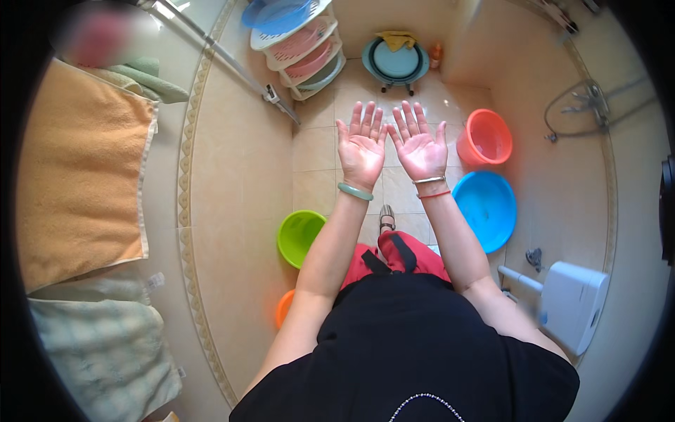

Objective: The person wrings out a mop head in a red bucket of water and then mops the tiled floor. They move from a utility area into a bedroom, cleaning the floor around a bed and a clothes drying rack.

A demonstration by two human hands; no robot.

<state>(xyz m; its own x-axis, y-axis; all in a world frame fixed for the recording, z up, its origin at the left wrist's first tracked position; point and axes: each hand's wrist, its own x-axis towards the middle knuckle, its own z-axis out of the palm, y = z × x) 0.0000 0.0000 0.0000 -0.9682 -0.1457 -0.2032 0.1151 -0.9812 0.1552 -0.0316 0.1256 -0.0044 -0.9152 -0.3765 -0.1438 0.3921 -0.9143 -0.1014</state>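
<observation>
Both of my hands are raised side by side in front of me, palms up and bare. My left hand (pixel 362 151) has its fingers stretched and slightly apart, with a pale green bangle (pixel 356 191) on the wrist. My right hand (pixel 422 148) is likewise spread flat, wearing a silver bangle (pixel 429 180) and a red cord (pixel 434 195). The little fingers come close together in the middle. Neither hand touches any object. Below and to the right of my right hand, a blue basin (pixel 485 212) is nearest, partly hidden by my forearm.
A red bucket (pixel 485 137) stands by the right wall, and a green bucket (pixel 300 238) sits left. At the back are a basin rack (pixel 302 49) and a folding basin (pixel 396 59) with a yellow cloth (pixel 397 39). Towels (pixel 84 176) hang left; a white tank (pixel 573 306) is right.
</observation>
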